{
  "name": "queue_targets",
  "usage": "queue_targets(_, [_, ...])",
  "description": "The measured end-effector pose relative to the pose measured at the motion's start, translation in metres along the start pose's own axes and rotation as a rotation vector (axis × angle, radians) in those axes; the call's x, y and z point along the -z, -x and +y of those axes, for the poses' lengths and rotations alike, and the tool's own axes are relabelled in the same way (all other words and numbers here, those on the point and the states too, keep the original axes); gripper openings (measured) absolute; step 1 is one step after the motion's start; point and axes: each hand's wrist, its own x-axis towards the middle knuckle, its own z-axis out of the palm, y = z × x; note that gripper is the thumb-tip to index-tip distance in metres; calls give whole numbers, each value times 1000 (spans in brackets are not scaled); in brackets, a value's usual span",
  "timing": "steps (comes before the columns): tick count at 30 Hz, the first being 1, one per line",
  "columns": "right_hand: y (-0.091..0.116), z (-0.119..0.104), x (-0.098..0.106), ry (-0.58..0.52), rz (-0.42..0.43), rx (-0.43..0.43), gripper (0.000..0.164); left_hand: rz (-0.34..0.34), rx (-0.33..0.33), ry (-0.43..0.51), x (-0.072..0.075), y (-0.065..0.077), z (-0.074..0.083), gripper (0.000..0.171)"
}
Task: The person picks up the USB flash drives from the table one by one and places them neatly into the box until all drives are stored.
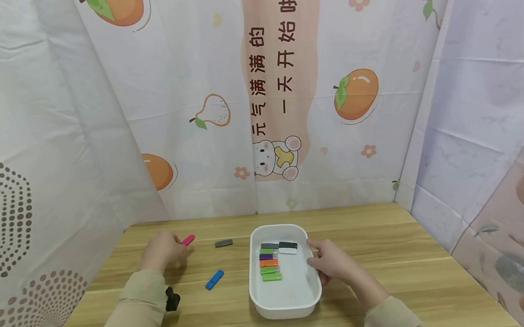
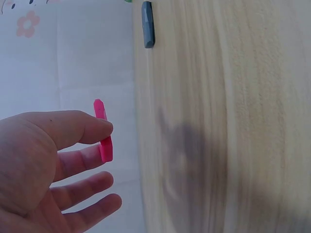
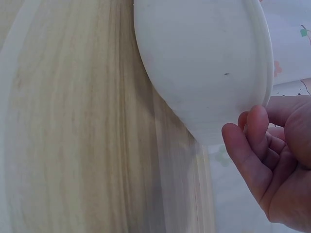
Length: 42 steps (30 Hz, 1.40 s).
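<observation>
A pink USB stick [image 2: 105, 148] is pinched between the thumb and forefinger of my left hand [image 1: 163, 251], held above the table's back left; its other fingers are loosely bent. To the right of that hand lies a dark grey USB stick [image 1: 224, 243], and nearer to me a blue USB stick [image 1: 214, 279]. My right hand [image 1: 333, 259] grips the right rim of a white plastic box [image 1: 288, 312], fingers bent at its wall. Inside the box, several USB sticks form a column on the left, among them an orange one [image 1: 269, 263]; a black and white one [image 1: 288, 247] is beside them.
The wood-grain table [image 1: 367, 227] carries everything. A printed curtain [image 1: 186, 165] hangs along its back edge, with further cloth walls at the left and right. A dark wrist camera [image 1: 172, 299] sits at my left cuff.
</observation>
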Motion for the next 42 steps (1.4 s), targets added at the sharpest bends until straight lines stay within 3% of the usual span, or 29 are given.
queue_targets(10, [0, 0, 0, 11, 3, 20, 63, 19, -60, 2, 5, -1, 11, 14])
queue_targets(34, [-1, 2, -1, 8, 7, 23, 63, 119, -203, -69, 15, 5, 48, 8])
queue_targets(42, [0, 0, 0, 6, 3, 26, 63, 148, -239, -98, 21, 8, 54, 10])
